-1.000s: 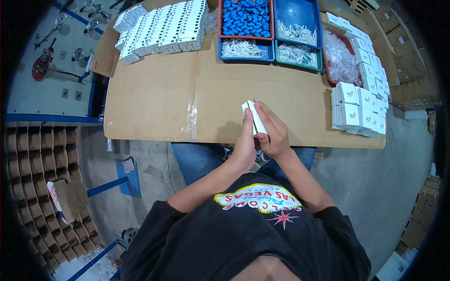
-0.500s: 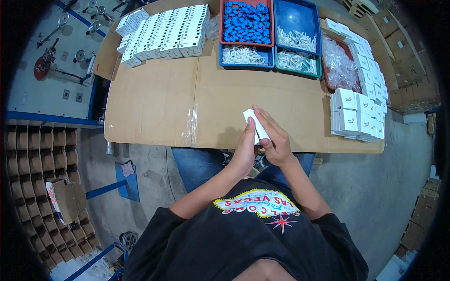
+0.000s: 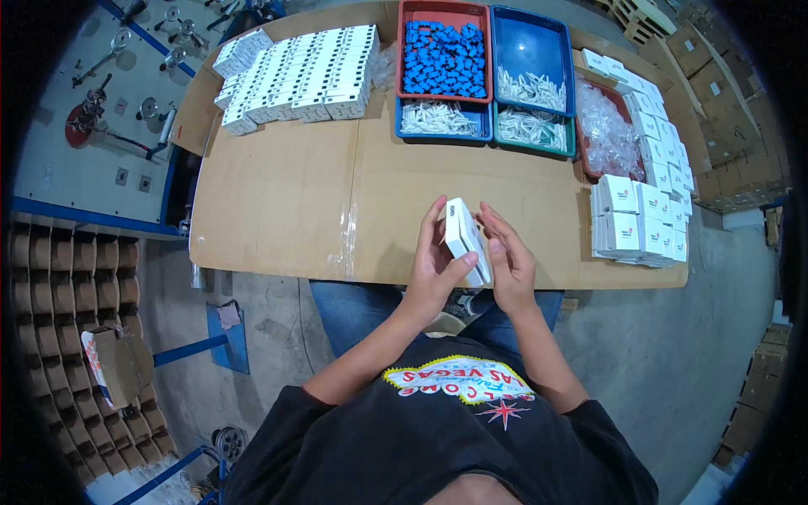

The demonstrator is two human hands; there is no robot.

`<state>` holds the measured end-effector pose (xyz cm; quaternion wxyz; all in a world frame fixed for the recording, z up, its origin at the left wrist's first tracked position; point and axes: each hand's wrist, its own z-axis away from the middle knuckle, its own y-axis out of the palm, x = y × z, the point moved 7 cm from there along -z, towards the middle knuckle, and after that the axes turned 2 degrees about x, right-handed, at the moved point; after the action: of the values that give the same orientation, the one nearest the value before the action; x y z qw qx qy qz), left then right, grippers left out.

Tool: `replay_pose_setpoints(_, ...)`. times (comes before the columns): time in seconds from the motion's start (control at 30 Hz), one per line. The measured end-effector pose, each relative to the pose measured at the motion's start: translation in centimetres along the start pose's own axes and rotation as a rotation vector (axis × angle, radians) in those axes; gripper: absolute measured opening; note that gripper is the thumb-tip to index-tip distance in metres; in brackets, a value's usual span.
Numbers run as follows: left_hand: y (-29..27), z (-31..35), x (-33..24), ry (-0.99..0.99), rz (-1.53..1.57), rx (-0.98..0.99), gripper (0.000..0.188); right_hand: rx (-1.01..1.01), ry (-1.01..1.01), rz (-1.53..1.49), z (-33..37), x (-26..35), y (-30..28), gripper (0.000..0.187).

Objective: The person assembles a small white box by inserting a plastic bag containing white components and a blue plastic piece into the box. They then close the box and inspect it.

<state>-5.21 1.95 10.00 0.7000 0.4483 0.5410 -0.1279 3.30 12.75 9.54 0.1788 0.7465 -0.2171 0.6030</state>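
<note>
A small white carton (image 3: 465,237) stands tilted between my two hands, over the front edge of the cardboard-covered table (image 3: 278,202). My left hand (image 3: 436,271) grips it, thumb across the near end and fingers along its left side. A slit shows along the carton's side, perhaps a flap not fully pressed down. My right hand (image 3: 509,263) is at the carton's right side, fingers stretched and apart, its thumb close to the box; whether it touches is hard to make out.
Rows of white cartons (image 3: 311,76) fill the back left; more cartons (image 3: 641,220) are stacked at right. At the back stand a red tray (image 3: 486,50) of blue pieces, blue and green trays (image 3: 575,139) of white pieces, and a red tray with clear plastic bags (image 3: 608,130).
Both hands were pressed together around the carton; now my right hand has opened away from it. The carton has turned in my left hand, showing more of its side. The view shifted slightly.
</note>
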Motion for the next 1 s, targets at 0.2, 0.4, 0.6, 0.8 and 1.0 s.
replay_pose_setpoints(0.2, 0.8, 0.2, -1.6, 0.183, -0.267, 0.086, 0.093, 0.002, 0.129, -0.047, -0.5, -0.1, -0.1, 0.035)
replay_pose_setpoints(0.4, 0.7, 0.5, -1.4, 0.341, -0.632, 0.196, 0.094, 0.118, 0.251, -0.133, -1.0, 0.6, -0.2, 0.048)
replay_pose_setpoints(0.6, 0.3, 0.4, -1.0, 0.016, -0.398, 0.123, 0.092, 0.097, 0.137, -0.019, -1.4, 2.3, 0.2, 0.076)
replay_pose_setpoints(0.8, -0.4, 1.0, 2.0, -0.569, 0.358, 0.072, 0.063, 0.298, 0.042, 0.132, -1.1, 3.7, 1.9, 0.086)
replay_pose_setpoints(1.0, -1.7, 0.6, 2.2, -0.374, 0.078, -0.026, 0.057, 0.361, -0.119, 0.263, -1.4, 4.4, 2.3, 0.082)
